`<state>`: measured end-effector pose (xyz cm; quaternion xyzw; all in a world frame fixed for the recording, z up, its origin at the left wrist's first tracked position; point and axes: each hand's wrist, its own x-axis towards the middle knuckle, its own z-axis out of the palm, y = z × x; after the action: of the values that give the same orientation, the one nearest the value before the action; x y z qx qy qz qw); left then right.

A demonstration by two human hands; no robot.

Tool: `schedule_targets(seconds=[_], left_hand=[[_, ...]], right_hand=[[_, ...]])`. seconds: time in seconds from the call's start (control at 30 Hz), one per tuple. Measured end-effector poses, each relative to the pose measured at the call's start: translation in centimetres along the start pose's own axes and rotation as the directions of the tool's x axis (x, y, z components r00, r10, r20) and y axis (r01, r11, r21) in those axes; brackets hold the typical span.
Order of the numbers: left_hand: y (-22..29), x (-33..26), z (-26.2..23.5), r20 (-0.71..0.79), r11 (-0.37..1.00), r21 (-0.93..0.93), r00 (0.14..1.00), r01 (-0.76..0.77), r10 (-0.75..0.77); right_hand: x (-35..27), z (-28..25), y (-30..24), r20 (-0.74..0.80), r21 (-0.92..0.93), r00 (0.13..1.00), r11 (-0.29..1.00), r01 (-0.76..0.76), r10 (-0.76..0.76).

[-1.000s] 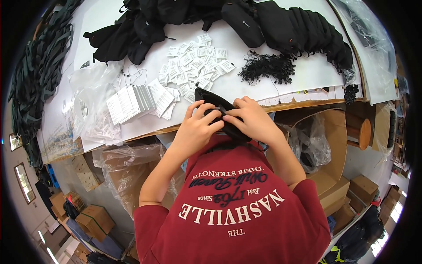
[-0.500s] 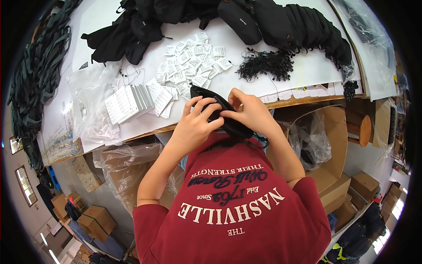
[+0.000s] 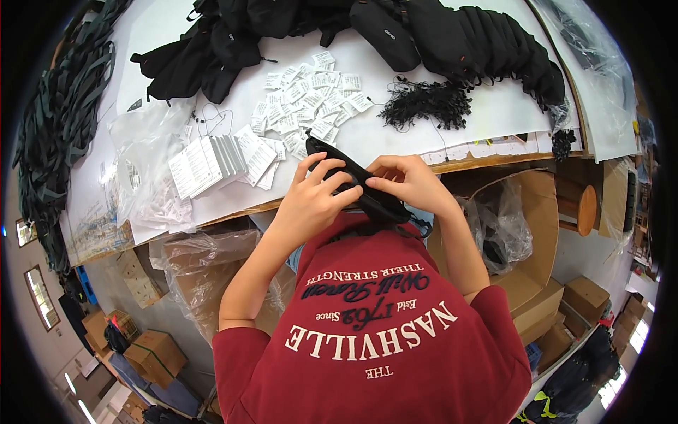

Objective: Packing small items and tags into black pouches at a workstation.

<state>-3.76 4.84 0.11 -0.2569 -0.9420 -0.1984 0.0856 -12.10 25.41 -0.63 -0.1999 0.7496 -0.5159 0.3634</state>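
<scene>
Just in front of my torso, at the table's near edge, I hold a black fabric pouch (image 3: pixel 382 205) that lies slantwise between both hands. My left hand (image 3: pixel 319 189) grips its left side, fingers bent over the upper edge. With thumb and fingers pinched together, my right hand (image 3: pixel 409 182) holds the edge on the right. The pouch's underside and whatever may be inside it are hidden. Beyond it lies a loose pile of small white printed tags (image 3: pixel 304 99). A stack of white cards (image 3: pixel 205 166) stands left of my hands.
Black bags (image 3: pixel 487 46) line the table's far side. A tangle of black cords (image 3: pixel 427 104) lies right of the tags. Clear plastic bags (image 3: pixel 145 159) and dark straps (image 3: pixel 63 120) are at the left. An open cardboard box (image 3: pixel 540 226) sits below the table edge at right.
My right hand has lowered and turned slightly, its raised fingers coming down onto the pouch's edge. My left hand has shifted only a little.
</scene>
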Motion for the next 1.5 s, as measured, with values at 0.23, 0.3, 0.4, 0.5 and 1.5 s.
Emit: schedule_targets(seconds=[0.23,0.3,0.4,0.5,1.5], left_hand=[[0.5,-0.1,0.2,-0.065,0.996,-0.03,0.994,0.081,-0.082],[1.1,0.2,0.1,-0.307,0.939,-0.092,0.888,0.33,-0.342],[0.1,0.2,2.7,-0.456,0.779,-0.554,0.674,0.295,-0.58],[-0.9,-1.4,4.8,0.274,-0.223,-0.962,0.598,0.16,-0.753],[0.2,-0.6,2.2,-0.013,-0.143,-0.942,0.455,-0.305,-0.89]], right_hand=[[-0.2,0.2,0.5,0.068,0.073,0.997,0.997,0.037,-0.042],[-0.3,0.4,0.9,0.013,0.247,1.0,0.969,0.019,-0.023],[-0.2,1.1,0.6,-0.087,0.407,0.995,0.909,0.088,-0.057],[-0.4,1.5,-0.1,-0.061,0.51,0.996,0.855,0.089,-0.067],[-2.2,2.4,1.8,0.075,0.678,0.996,0.73,-0.082,0.043]])
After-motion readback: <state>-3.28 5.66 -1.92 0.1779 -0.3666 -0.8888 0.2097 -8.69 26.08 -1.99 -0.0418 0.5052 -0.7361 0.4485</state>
